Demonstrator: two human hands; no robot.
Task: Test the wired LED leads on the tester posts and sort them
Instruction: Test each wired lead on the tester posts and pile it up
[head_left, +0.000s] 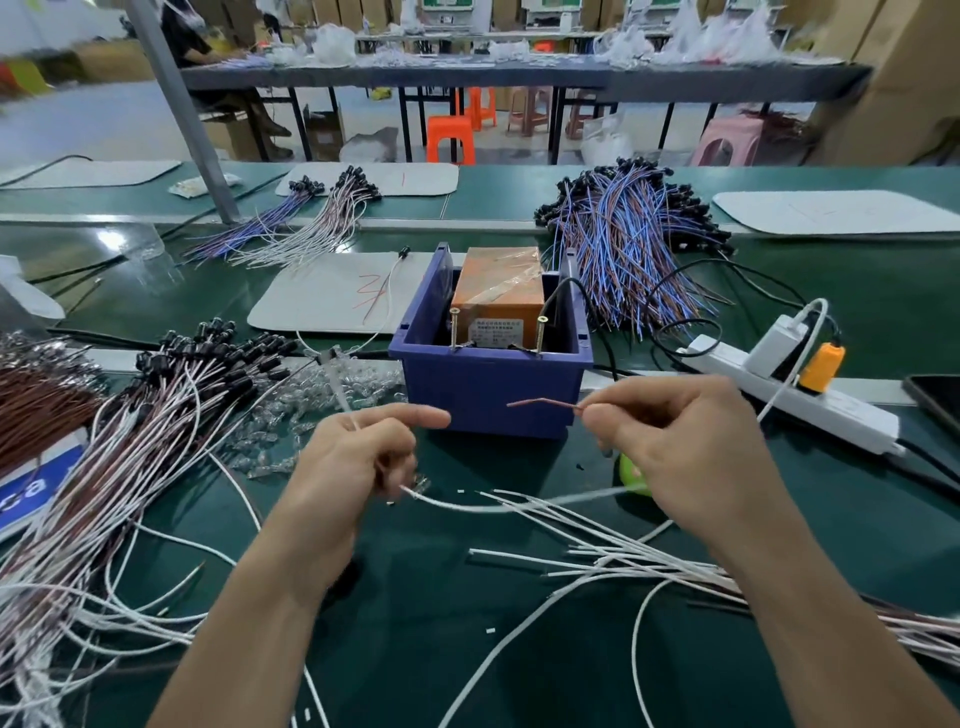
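Our right hand (670, 441) pinches the reddish lead (540, 402) between thumb and forefinger, at five o'clock of the tester posts (455, 327). At seven o'clock, our left hand (358, 457) curls round the white lead (467, 506), forefinger outstretched.

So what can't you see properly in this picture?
All in the head view:
Print on the tester label: too small to read.
Green thing: mostly hidden behind the right hand.
White wire's path through the left hand: covered by its fingers.
Dark slab: cut off by the right edge.
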